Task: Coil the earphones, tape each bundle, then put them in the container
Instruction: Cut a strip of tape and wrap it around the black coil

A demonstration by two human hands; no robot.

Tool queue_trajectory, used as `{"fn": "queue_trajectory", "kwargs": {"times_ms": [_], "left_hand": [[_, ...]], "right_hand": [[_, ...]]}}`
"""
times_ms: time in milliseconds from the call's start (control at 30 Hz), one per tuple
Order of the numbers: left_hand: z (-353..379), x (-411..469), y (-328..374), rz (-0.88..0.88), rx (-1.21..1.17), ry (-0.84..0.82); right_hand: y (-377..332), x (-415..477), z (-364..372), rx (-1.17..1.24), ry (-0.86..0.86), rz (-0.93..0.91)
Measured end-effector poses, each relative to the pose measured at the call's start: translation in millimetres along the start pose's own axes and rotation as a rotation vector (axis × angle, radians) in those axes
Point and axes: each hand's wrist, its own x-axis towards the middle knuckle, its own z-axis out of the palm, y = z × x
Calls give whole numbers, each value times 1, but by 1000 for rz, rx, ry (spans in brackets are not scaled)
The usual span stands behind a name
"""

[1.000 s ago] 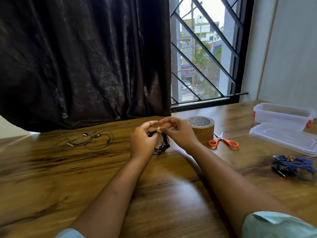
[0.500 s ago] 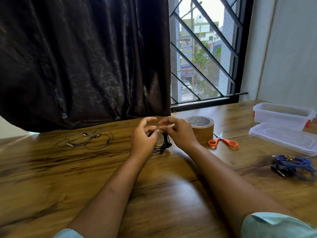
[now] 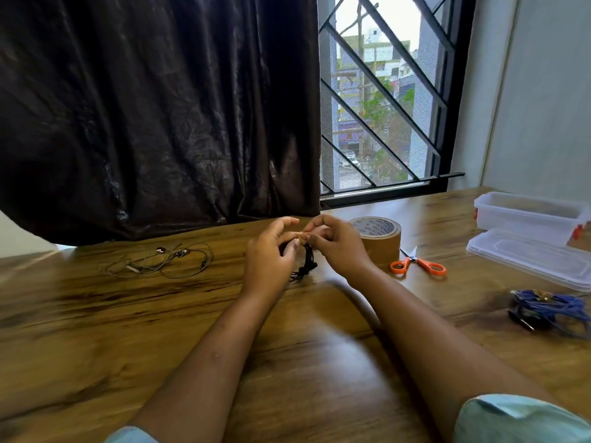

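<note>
While the black coil (image 3: 307, 262) is held upright just left of the tape roll (image 3: 379, 239), its long axis running down toward the worktop (image 3: 96, 314), a tan tape strip (image 3: 302, 238) at its top is pinched by the right hand (image 3: 337, 247) — a narrow grip, closed on the strip. The coil's left side is gripped by the left hand (image 3: 270, 257). The strip lies between both grips, nearer the right; the wrap is judged unfinished. The container (image 3: 527, 215) stands well right of the roll — nearer the right hand.

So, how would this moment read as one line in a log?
step: taping; left hand holds black earphone bundle; right hand pinches tape strip on it; grey earphones: loose; blue bundle: outside open container
</note>
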Motion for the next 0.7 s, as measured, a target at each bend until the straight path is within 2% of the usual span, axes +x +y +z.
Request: {"fn": "queue_trajectory", "kwargs": {"times_ms": [200, 467, 700], "left_hand": [[-2, 2, -3, 143, 107, 8], [-3, 1, 0, 185, 194, 36], [-5, 0, -1, 229, 269, 41]], "right_hand": [[2, 0, 1, 95, -1, 42], [-2, 0, 2, 163, 13, 31], [-4, -3, 1, 249, -66, 40]]}}
